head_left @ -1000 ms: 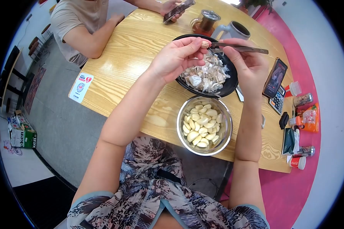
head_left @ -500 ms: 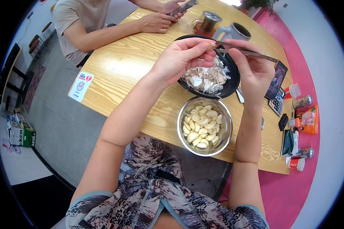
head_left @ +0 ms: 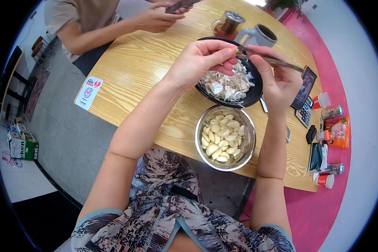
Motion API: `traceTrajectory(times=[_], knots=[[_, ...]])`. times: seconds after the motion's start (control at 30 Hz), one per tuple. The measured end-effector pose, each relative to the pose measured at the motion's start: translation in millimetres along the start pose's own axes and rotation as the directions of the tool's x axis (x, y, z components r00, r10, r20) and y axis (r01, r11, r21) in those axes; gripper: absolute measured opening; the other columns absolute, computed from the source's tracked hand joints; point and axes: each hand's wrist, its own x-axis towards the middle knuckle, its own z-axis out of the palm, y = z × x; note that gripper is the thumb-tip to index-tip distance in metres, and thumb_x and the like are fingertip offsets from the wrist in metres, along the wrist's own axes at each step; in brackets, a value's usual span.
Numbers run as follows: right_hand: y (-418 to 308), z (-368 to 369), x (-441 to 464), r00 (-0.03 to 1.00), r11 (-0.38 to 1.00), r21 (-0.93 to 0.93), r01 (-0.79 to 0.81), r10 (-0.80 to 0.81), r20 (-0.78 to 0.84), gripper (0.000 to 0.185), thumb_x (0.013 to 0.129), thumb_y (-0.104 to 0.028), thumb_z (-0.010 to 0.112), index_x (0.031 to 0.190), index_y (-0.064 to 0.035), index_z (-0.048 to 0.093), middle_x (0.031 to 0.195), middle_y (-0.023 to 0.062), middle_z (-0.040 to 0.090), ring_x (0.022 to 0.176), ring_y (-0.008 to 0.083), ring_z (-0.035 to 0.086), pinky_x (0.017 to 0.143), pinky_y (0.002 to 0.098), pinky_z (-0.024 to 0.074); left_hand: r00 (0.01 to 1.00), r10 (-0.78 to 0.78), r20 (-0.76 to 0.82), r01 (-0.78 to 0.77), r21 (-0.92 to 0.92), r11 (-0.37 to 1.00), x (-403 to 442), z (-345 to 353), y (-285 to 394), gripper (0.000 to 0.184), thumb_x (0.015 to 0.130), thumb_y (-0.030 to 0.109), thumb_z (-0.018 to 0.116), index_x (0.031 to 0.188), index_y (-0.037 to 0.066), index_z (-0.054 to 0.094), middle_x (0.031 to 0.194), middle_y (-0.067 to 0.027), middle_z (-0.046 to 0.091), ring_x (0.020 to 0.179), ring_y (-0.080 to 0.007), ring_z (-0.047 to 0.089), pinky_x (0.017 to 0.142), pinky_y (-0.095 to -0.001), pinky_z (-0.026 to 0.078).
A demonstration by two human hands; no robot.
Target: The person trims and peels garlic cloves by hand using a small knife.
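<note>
My left hand [head_left: 206, 61] pinches a small garlic clove [head_left: 238, 51] between thumb and fingertips, most of it hidden. My right hand [head_left: 279, 77] is closed on long metal tweezers [head_left: 281, 62], whose tips meet the clove. Both hands are above a black bowl [head_left: 256, 90] holding a heap of papery garlic skins [head_left: 227, 86]. Nearer my body, a round steel bowl [head_left: 250, 147] contains several peeled garlic cloves [head_left: 222, 134].
Behind the black bowl stand a glass teapot [head_left: 229, 26] and a grey mug [head_left: 259, 37]. To the right are a propped phone [head_left: 304, 88], a calculator [head_left: 304, 112], cups and cans. Across the table [head_left: 164, 46], another person's hands [head_left: 157, 21] hold a phone [head_left: 180, 5].
The other person's hands and phone have shifted up and to the left, away from the teapot. My hands stay over the black bowl, with the tweezers slightly turned at the clove.
</note>
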Motion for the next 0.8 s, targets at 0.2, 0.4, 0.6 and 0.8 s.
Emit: traceTrajectory(times=[0.2,0.4,0.6,0.8], knots=[[-4.9,-1.0,1.4,0.993,0.969,0.217,-0.117,0.12,0.0,0.016,0.082,0.007,0.066,0.098,0.0078,0.065,0.094,0.0121,0.069,0.083,0.0151,0.065,0.078,0.0238,0.0512,1.0,0.028,0.01,-0.028,-0.01,1.0,0.2,0.9,-0.2,0.026,0.095,0.015,0.056,0.114,-0.002,0.061,0.09,-0.0089,0.066,0.079,-0.0126,0.065,0.075,-0.0296,0.058],[-4.5,3.7,-2.2,0.999,1.0,-0.003,0.017,-0.017,-0.048,0.012,0.08,0.006,0.068,0.092,0.0047,0.068,0.087,0.0087,0.07,0.079,0.0125,0.064,0.072,0.0229,0.0505,1.0,0.027,0.005,-0.028,0.015,1.0,-0.9,0.8,0.6,0.026,0.095,0.014,0.056,0.114,-0.002,0.061,0.091,-0.0084,0.066,0.078,-0.0119,0.065,0.075,-0.0286,0.058],[-0.9,7.5,-1.8,0.985,0.98,-0.125,0.154,-0.162,-0.059,0.01,0.078,0.005,0.07,0.088,0.0029,0.07,0.085,0.0076,0.071,0.074,0.0125,0.065,0.068,0.0232,0.0505,0.999,0.021,0.045,-0.021,0.004,1.0,-1.8,4.9,-2.2,0.028,0.094,0.015,0.057,0.117,0.0,0.06,0.094,-0.009,0.067,0.082,-0.0128,0.066,0.076,-0.0271,0.057],[-0.4,5.1,-1.4,0.996,0.999,0.011,0.051,-0.051,-0.071,0.01,0.078,0.006,0.07,0.088,0.0036,0.07,0.085,0.0076,0.071,0.074,0.0119,0.065,0.069,0.0232,0.0505,0.999,-0.029,0.037,0.033,-0.103,0.994,-0.6,3.3,-5.0,0.03,0.095,0.016,0.056,0.121,0.0,0.057,0.094,-0.0076,0.066,0.083,-0.0122,0.065,0.077,-0.028,0.058]])
